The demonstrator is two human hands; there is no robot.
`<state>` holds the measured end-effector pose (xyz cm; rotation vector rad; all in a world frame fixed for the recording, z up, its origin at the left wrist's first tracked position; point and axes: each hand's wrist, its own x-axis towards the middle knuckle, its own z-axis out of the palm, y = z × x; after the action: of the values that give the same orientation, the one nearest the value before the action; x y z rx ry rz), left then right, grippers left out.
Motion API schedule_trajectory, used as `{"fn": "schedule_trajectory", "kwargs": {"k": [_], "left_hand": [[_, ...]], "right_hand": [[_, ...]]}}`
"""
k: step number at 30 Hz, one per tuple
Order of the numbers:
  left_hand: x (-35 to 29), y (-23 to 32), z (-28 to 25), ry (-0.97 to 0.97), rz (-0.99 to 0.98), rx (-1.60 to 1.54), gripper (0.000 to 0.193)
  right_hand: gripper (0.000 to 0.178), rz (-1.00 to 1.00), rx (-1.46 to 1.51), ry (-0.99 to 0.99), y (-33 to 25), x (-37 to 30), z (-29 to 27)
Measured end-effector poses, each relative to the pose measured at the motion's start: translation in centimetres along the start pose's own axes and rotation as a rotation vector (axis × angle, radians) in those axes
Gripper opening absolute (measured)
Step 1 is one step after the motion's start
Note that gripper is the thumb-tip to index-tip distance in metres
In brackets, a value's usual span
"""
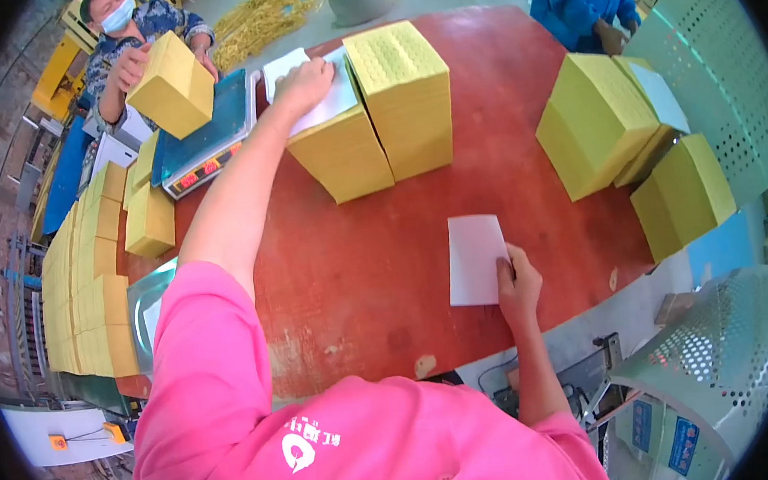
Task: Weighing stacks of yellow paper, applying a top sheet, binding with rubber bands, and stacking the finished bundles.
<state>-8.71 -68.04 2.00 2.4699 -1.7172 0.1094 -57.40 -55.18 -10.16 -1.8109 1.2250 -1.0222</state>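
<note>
My left arm reaches across to the tall yellow paper block (346, 157), where white sheets (338, 93) lie on top. There my left hand (304, 86) has its fingers curled down on a sheet, their tips partly hidden. Close against this block, on its right, stands another tall yellow paper block (415, 120). Low over the table's near right part, my right hand (518, 285) pinches the right edge of a white rectangular sheet (476, 260), thumb on top.
A co-worker at the far left holds a yellow block (175, 83) over a scale (213, 136). Stacked yellow bundles (90, 290) line the left side. More yellow blocks (596, 124) stand at the right of the red table (350, 270), beside a perforated chair back (714, 79). Another person stands far right.
</note>
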Motion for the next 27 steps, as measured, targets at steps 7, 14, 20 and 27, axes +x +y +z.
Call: {"fn": "schedule_trajectory", "kwargs": {"k": [7,14,20,27], "left_hand": [[-8.8,3.8,-3.1,-0.083,0.174,-0.094,0.045],[-26.3,12.4,-6.7,-0.003,0.39,-0.296,0.034],[-39.2,13.9,-11.0,-0.201,0.545,-0.328,0.037],[-44.3,11.9,-10.7,0.008,0.769,-0.357,0.046]], "right_hand": [[0.017,0.032,0.22,-0.046,1.5,-0.5,-1.2],[0.015,0.581,1.193,-0.173,0.2,-8.9,-4.6],[0.035,1.027,1.515,-0.024,-1.0,-27.2,0.6],[0.04,0.851,1.64,-0.017,-7.0,-30.7,6.2]]}}
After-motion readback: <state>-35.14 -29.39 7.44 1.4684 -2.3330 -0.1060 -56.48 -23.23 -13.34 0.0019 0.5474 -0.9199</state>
